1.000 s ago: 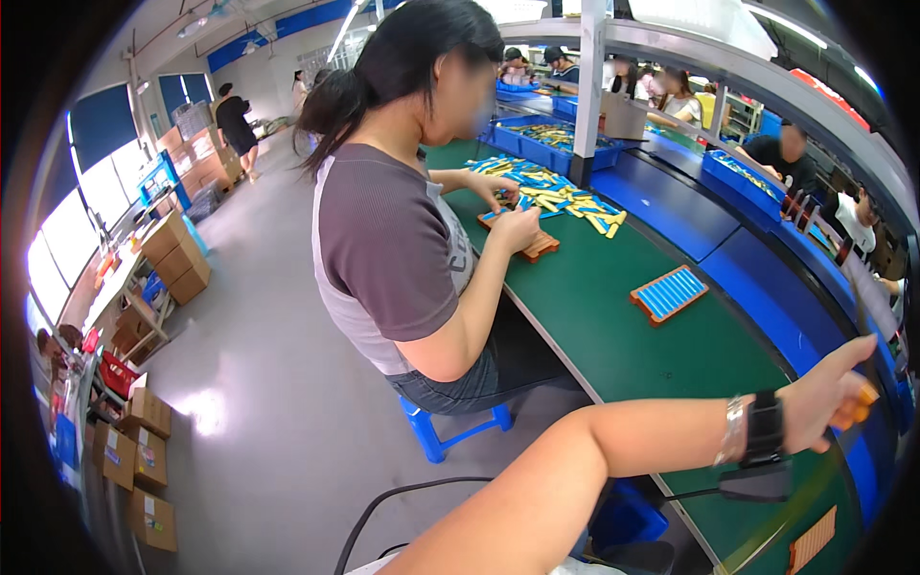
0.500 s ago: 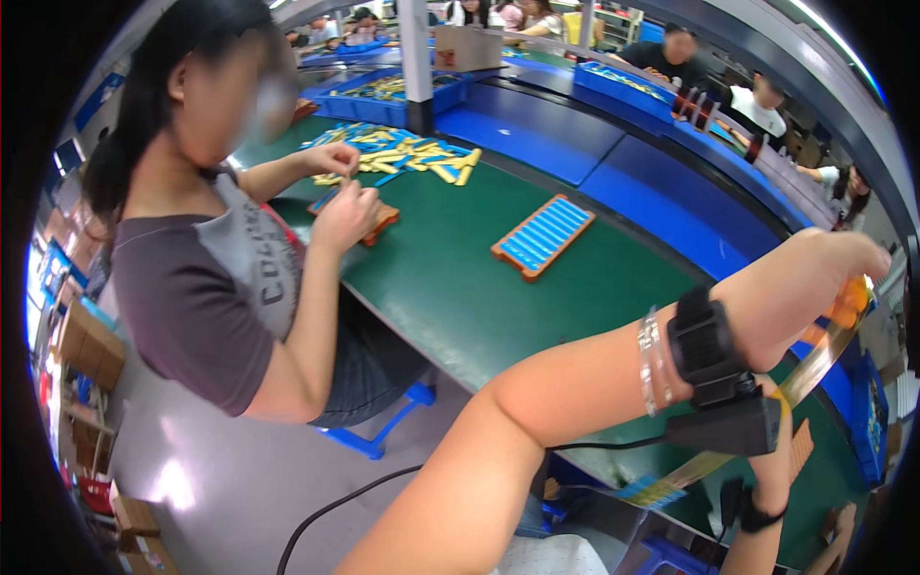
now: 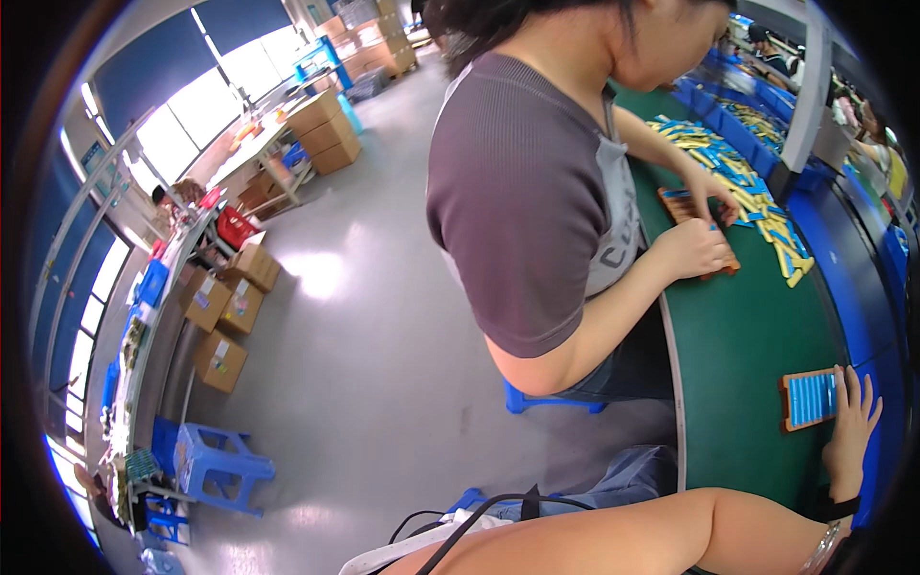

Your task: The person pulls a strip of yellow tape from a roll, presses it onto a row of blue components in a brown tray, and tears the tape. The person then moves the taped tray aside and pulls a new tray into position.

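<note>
My left hand [image 3: 851, 426] reaches over the green table at the lower right, its fingers spread apart. It is at the right end of an orange-brown slotted tray [image 3: 788, 402] that holds a row of blue strips [image 3: 813, 398]. The fingers overlap the tray's edge; whether they press on it I cannot tell. A black strap and clear bracelets [image 3: 826, 548] are round my left wrist. My right hand is out of view.
A co-worker in a grey shirt [image 3: 517, 201] sits close on the left, both hands over another orange-brown tray [image 3: 678, 203]. Yellow and blue strips [image 3: 743, 177] are heaped beyond. Blue stools [image 3: 218, 468] and cardboard boxes [image 3: 220, 359] stand on the floor [image 3: 383, 364].
The view has swung left, so the tray now lies at the lower right. My left hand has come down from the far right to the tray. My right hand has left the view.
</note>
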Action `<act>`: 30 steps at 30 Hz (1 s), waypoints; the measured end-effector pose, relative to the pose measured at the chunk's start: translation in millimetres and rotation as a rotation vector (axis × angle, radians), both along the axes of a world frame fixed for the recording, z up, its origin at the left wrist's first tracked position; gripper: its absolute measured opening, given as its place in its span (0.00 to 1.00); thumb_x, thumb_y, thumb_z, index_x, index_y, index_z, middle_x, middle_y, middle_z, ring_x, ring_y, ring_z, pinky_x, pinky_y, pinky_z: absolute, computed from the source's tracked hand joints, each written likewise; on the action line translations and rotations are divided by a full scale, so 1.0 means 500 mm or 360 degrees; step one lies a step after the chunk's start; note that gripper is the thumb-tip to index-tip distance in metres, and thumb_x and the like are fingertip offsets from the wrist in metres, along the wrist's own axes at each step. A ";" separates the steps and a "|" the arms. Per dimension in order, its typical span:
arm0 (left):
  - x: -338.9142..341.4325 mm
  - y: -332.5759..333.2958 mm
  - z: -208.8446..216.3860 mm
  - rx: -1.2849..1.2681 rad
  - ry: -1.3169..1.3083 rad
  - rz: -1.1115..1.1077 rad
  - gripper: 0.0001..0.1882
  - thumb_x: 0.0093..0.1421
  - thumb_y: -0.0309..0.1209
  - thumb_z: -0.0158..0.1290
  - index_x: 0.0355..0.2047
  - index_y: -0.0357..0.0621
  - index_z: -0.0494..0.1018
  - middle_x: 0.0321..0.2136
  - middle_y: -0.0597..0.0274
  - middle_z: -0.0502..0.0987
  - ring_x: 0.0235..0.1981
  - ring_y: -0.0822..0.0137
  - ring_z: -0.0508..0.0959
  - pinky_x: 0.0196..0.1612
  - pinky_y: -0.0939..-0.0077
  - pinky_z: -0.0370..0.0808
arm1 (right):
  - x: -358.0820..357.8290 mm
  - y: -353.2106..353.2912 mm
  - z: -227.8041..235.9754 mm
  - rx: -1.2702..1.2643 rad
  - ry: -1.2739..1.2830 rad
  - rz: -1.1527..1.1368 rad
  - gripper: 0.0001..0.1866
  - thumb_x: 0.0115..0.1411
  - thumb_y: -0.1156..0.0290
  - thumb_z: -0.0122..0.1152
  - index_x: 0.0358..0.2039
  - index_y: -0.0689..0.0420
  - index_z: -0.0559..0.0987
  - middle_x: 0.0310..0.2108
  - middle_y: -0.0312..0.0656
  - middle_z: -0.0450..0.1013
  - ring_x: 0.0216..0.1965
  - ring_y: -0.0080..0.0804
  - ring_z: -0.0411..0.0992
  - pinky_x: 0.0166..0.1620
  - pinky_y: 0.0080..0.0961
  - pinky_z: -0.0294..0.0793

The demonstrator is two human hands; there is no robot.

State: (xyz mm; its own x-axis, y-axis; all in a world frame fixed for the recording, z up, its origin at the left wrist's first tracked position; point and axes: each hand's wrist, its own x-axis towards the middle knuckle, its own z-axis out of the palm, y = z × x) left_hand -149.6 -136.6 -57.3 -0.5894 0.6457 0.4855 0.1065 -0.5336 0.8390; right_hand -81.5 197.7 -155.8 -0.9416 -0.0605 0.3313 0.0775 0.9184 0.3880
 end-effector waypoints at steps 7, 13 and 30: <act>-0.019 -0.095 0.022 -0.0111 -0.0046 0.0225 0.13 0.60 0.32 0.50 0.43 0.41 0.72 0.36 0.54 0.75 0.39 0.59 0.75 0.46 0.62 0.70 | -0.056 0.019 -0.010 -0.0034 -0.0153 0.0125 0.50 0.35 0.98 0.50 0.64 0.51 0.66 0.65 0.42 0.60 0.72 0.48 0.47 0.72 0.53 0.37; -0.004 -0.159 0.062 -0.0143 -0.0022 0.0263 0.14 0.61 0.34 0.49 0.43 0.40 0.72 0.37 0.54 0.75 0.40 0.59 0.74 0.48 0.62 0.69 | -0.061 0.034 -0.013 0.0032 -0.0070 0.0310 0.42 0.38 0.96 0.51 0.58 0.55 0.70 0.59 0.44 0.66 0.71 0.50 0.50 0.71 0.54 0.38; 0.138 0.382 0.064 0.0291 -0.0337 -0.1939 0.18 0.63 0.42 0.48 0.43 0.39 0.71 0.41 0.53 0.75 0.42 0.60 0.73 0.52 0.61 0.66 | 0.285 -0.035 0.043 -0.0231 -0.0571 -0.0193 0.31 0.46 0.71 0.67 0.54 0.41 0.74 0.54 0.32 0.71 0.66 0.45 0.57 0.66 0.61 0.48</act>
